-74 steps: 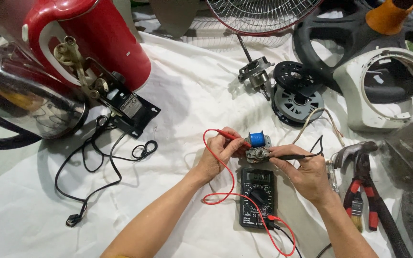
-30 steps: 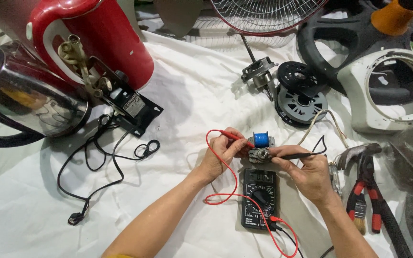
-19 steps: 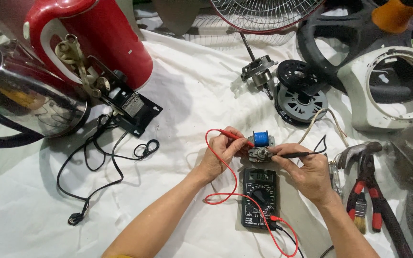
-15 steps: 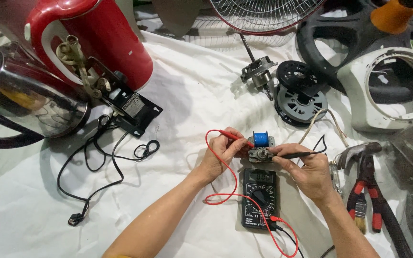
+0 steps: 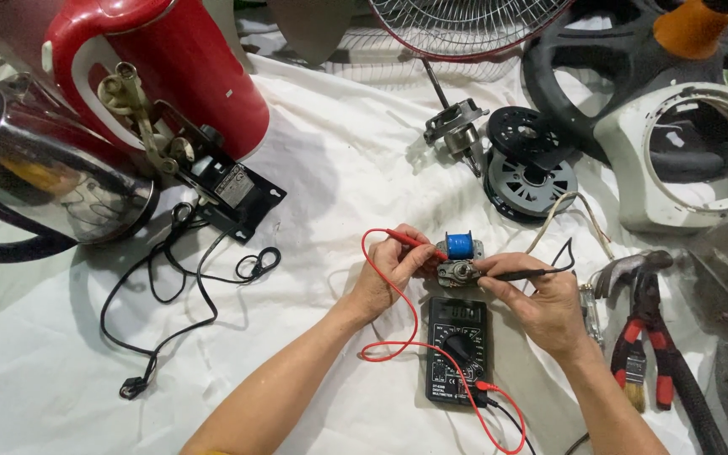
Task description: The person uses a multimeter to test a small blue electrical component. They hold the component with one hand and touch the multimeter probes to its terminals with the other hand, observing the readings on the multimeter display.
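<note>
Your left hand [image 5: 385,274] still pinches the red probe [image 5: 410,242], your right hand [image 5: 541,302] the black probe [image 5: 520,274]. Both tips stay on the motor [image 5: 458,259], centre frame. Nothing's shifted, so the meter [image 5: 457,350] keeps reading.

We see red kettle [image 5: 170,76] at 11 o'clock | fan grille [image 5: 465,25] at 12 | black reel [image 5: 528,164] at 1 | white housing [image 5: 688,160] at 2 | red-handled pliers [image 5: 646,337] at 4 | black cable [image 5: 179,303] at 9.
</note>
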